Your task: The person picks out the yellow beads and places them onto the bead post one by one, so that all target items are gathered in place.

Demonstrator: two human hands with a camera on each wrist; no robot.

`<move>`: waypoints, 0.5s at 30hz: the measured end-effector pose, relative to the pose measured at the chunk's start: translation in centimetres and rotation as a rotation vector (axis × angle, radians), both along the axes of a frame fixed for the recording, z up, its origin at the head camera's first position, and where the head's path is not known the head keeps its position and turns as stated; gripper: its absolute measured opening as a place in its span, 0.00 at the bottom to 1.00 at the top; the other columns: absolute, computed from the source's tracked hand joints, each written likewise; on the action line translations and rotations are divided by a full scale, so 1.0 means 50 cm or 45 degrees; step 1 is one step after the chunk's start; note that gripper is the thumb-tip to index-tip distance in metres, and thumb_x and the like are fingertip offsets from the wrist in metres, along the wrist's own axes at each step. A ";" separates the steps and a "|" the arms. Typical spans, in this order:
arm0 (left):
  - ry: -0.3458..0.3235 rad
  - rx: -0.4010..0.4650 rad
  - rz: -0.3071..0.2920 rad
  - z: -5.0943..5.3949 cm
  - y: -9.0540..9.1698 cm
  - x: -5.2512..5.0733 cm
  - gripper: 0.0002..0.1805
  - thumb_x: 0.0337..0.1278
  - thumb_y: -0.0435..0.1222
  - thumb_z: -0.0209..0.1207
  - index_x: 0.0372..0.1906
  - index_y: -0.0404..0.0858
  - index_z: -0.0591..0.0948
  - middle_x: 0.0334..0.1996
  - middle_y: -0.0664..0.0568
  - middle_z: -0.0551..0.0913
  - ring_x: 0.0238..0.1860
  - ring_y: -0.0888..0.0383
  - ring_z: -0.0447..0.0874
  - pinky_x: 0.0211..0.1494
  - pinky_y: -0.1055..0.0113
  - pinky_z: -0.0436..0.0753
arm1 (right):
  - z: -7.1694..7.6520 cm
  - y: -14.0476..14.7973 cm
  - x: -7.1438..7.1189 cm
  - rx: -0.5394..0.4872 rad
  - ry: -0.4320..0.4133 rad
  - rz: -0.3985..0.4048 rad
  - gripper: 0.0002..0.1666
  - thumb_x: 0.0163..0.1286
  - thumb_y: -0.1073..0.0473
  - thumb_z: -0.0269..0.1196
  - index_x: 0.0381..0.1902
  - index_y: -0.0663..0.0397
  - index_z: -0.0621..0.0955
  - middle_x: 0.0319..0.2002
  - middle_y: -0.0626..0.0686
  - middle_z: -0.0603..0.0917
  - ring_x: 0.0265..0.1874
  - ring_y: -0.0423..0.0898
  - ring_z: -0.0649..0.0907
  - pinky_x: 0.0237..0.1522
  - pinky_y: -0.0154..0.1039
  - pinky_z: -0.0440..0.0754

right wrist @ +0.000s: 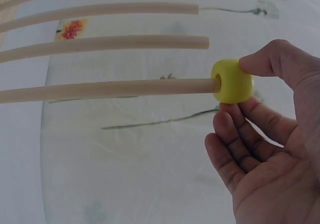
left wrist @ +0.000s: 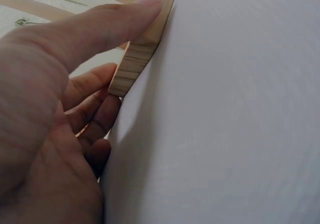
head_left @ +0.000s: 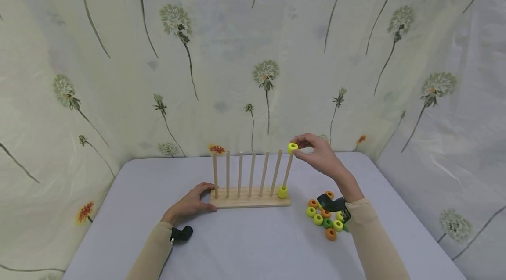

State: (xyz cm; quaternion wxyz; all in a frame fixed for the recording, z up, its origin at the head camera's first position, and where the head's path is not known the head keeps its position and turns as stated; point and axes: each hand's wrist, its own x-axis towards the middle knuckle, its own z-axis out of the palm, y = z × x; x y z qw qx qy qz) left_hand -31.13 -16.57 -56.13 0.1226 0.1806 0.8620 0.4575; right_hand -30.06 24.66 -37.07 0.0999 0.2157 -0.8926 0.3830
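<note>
A wooden peg rack (head_left: 250,202) with several upright dowels stands on the table. My left hand (head_left: 193,201) grips the left end of its base. In the left wrist view the thumb lies along the front edge of the base (left wrist: 131,66) and the fingers are at its other side. Between thumb and fingertips my right hand (head_left: 321,156) pinches a yellow bead (right wrist: 237,81) at the top of the rightmost dowel (right wrist: 125,88). The dowel's tip sits at the bead's hole. Another yellow bead (head_left: 282,192) is at the foot of that same dowel.
Loose beads lie in a group on the table to the right, among them an orange bead (head_left: 330,234), a green bead (head_left: 327,223) and a yellow bead (head_left: 311,212). The right forearm hides part of them. A flowered cloth (head_left: 221,52) hangs behind the table (head_left: 245,245).
</note>
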 end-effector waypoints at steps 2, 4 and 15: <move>0.000 -0.005 0.002 -0.002 -0.001 -0.001 0.43 0.39 0.51 0.74 0.64 0.45 0.72 0.66 0.52 0.68 0.74 0.47 0.55 0.75 0.44 0.55 | -0.001 0.000 -0.002 -0.002 -0.002 0.003 0.19 0.66 0.53 0.66 0.53 0.50 0.78 0.51 0.52 0.81 0.49 0.50 0.80 0.52 0.53 0.79; 0.003 -0.010 0.000 -0.005 -0.001 -0.003 0.43 0.39 0.52 0.74 0.64 0.45 0.71 0.66 0.53 0.68 0.74 0.47 0.56 0.75 0.44 0.55 | -0.003 0.000 -0.003 -0.002 -0.010 0.001 0.19 0.66 0.53 0.66 0.53 0.50 0.78 0.51 0.52 0.81 0.49 0.50 0.80 0.52 0.53 0.79; 0.001 -0.022 0.009 -0.005 -0.001 -0.003 0.44 0.39 0.53 0.74 0.65 0.45 0.71 0.67 0.53 0.67 0.74 0.47 0.56 0.75 0.44 0.55 | -0.021 0.003 -0.007 -0.012 -0.061 -0.001 0.18 0.66 0.53 0.65 0.52 0.49 0.79 0.51 0.52 0.80 0.49 0.50 0.81 0.52 0.52 0.80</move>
